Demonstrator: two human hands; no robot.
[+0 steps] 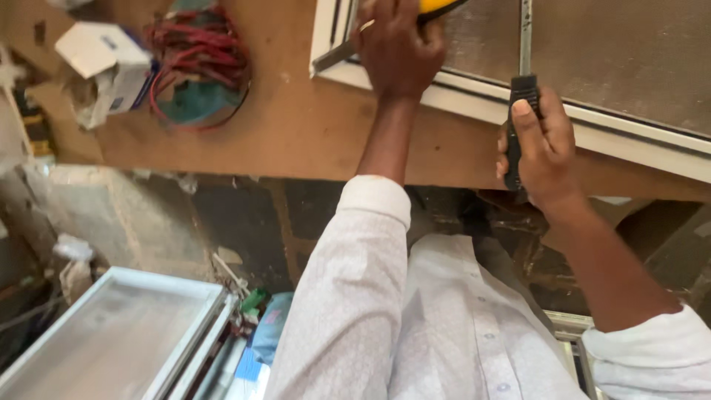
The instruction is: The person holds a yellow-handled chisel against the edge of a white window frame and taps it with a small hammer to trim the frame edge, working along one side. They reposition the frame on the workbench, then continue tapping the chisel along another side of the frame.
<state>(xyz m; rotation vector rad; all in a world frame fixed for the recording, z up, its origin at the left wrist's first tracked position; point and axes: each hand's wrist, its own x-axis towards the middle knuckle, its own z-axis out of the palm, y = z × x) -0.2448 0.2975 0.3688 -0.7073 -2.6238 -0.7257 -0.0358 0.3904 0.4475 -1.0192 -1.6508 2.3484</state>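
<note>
the right hand [544, 144] has its grip clamped on the black handle of a tool [518, 118], thumb laid along the handle; the metal shaft runs up from the fist across the mesh [629, 52] of a white frame [474, 100] that lies on the brown worktop [296, 126]. the left hand [400, 48] sits further up the same frame, near its corner, grip closed over a yellow tool [437, 6] of which only an edge shows at the top of the view; a ring is on one finger. a grey metal strip [333, 58] sticks out from under that hand, lying across the frame's corner. both hands are well apart, the left beside the frame's left end, the right at its near rail. both sleeves are white. on the worktop to the left lies a coil of red wire [196, 63] over something teal, with a white box [100, 55] just beside it. below the worktop's edge, on the floor, another white-framed panel [118, 333] leans among blue and green bits.
</note>
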